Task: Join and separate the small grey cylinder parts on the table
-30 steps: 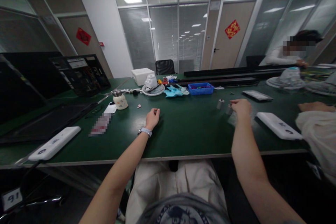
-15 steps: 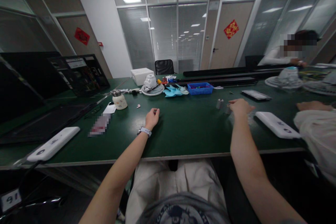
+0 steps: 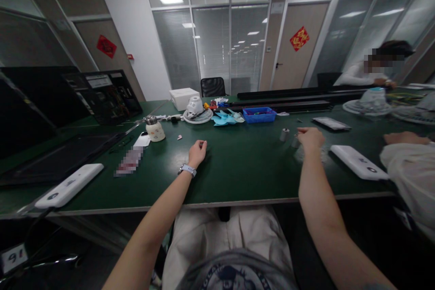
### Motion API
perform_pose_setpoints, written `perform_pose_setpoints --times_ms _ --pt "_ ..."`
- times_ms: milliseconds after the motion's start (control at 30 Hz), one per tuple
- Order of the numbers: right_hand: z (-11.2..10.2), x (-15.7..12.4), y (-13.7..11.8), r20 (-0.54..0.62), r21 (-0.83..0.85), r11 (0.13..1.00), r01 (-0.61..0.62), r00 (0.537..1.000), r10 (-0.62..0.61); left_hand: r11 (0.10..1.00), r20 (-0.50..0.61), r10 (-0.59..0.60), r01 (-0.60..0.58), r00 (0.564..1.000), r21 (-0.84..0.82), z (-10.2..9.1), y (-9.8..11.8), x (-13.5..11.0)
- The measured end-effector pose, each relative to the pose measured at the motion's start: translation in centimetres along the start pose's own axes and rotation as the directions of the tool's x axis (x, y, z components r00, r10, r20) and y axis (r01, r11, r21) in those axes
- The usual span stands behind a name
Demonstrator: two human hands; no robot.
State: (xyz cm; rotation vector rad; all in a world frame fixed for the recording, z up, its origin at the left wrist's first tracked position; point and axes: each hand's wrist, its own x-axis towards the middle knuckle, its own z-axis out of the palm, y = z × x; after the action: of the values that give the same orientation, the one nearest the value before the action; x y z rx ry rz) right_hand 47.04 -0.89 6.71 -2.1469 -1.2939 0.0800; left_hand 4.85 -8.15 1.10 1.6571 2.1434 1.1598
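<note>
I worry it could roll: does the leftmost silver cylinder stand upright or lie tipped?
Upright: the silver cylinder rests on one end, the other end facing up.

The small metal cylinders (image 3: 284, 135) at right are silver-grey against the dark green worktop (image 3: 238, 167). Farther off, the rectangular plastic tray (image 3: 260, 118) is bright blue, the bladed plastic piece (image 3: 223, 119) light blue. At left, the squat rounded bottle (image 3: 157, 132) is cream, speckled with small darker motifs, under a silver lid (image 3: 150, 120).
</note>
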Motion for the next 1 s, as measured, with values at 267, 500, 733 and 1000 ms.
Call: perform_pose_setpoints --times_ms 267,500,733,1000 --pt "0.48 0.10 0.34 0.000 0.030 0.999 0.033 0.999 -0.033 1.000 0.008 0.011 -0.011 1.000 -0.006 0.00 -0.13 0.01" --pt "0.48 -0.20 -0.08 -0.069 0.073 0.997 0.031 0.997 -0.026 1.000 0.006 0.007 -0.007 1.000 0.007 0.10 -0.06 0.07" --pt "0.81 -0.28 -0.08 -0.048 0.067 0.998 0.012 0.999 -0.009 1.000 0.018 0.002 -0.002 1.000 0.002 0.11 -0.19 0.07" --pt "0.53 -0.52 -0.36 -0.043 0.083 0.995 -0.049 0.998 0.052 1.000 0.020 0.002 -0.002 1.000 -0.002 -0.11 0.04 -0.08"
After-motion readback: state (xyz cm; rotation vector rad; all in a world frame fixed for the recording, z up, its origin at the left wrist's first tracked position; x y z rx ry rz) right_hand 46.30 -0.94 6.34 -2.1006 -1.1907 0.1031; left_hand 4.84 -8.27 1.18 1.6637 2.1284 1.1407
